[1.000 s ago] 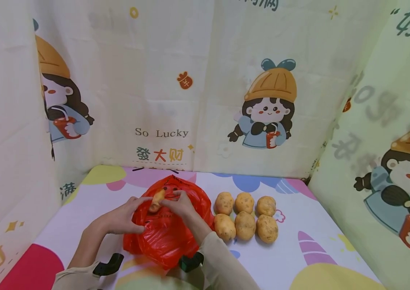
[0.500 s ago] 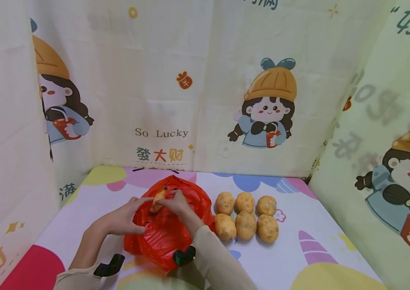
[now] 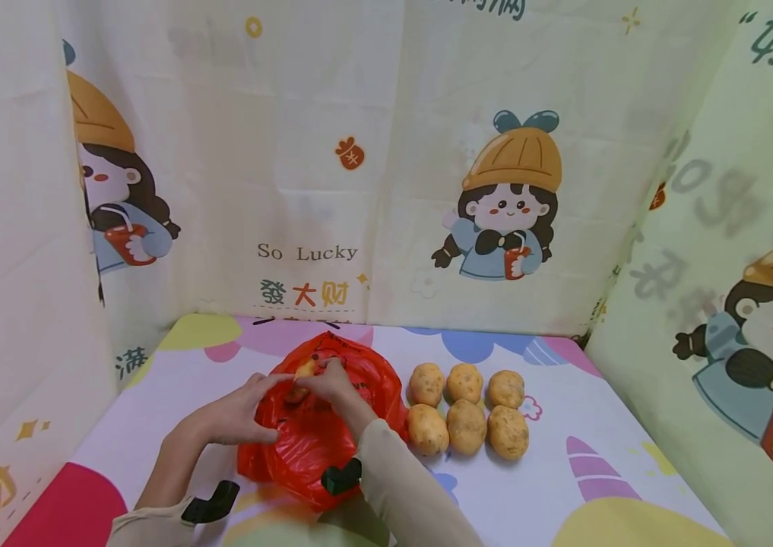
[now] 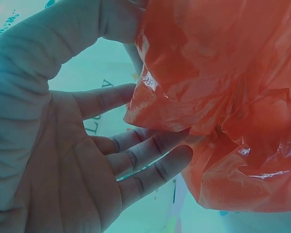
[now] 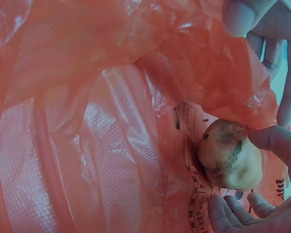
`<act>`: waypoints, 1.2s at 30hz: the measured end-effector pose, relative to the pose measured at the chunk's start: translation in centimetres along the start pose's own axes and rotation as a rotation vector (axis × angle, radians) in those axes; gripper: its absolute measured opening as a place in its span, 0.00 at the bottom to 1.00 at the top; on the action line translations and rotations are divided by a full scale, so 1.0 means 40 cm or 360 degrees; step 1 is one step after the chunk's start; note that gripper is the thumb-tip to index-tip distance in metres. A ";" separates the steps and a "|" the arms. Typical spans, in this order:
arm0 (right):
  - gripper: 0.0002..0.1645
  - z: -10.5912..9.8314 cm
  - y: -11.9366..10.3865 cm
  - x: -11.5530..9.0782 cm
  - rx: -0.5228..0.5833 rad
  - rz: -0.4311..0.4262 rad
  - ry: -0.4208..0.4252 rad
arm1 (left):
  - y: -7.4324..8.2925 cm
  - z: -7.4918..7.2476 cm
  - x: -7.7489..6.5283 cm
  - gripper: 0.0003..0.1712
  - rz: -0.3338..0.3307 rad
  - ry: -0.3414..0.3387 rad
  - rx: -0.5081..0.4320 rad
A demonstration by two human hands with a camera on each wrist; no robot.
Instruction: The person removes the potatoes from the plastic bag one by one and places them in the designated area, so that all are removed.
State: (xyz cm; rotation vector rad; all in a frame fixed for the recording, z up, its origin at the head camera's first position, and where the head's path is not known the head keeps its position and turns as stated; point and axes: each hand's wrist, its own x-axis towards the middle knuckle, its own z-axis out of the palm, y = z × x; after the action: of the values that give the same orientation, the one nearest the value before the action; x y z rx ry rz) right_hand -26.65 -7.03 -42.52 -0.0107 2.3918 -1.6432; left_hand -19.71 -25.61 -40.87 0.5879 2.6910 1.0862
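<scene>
A red plastic bag (image 3: 331, 456) with black print bulges on the table, its mouth facing me. At its left edge my left hand (image 3: 232, 414) makes a wide C, thumb and fingers far apart; in the left wrist view its extended fingers (image 4: 157, 172) touch the film. My right hand (image 3: 334, 387) reaches into the bag and holds a potato (image 5: 230, 158), thumb on one side and curved fingers on the other. Dark blemishes mark that potato. From the head view it is partly covered by the right hand and bag.
Several potatoes (image 3: 467, 427) stand in two rows just right of the bag. Patterned cloth walls (image 3: 393, 190) close in the table (image 3: 530, 494) at the back and both sides. Dark straps (image 3: 211, 503) sit on the wrists.
My right hand and the potato have shifted slightly farther into the bag, and less of the potato shows. The left hand and the rows of potatoes have stayed put.
</scene>
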 end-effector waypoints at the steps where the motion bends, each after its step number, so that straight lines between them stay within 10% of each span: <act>1: 0.35 0.000 0.000 0.000 -0.0008 0.0003 0.0000 | 0.001 0.001 0.000 0.52 -0.0003 -0.0006 -0.0011; 36: 0.39 0.020 0.017 0.004 0.0004 -0.0004 0.0060 | 0.005 -0.003 -0.001 0.53 0.0029 -0.0003 0.0015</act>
State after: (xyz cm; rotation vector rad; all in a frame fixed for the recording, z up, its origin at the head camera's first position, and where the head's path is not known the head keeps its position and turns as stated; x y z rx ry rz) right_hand -26.54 -7.53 -43.44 0.0182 2.4183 -1.6620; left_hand -19.63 -25.58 -40.66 0.6156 2.6955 1.0772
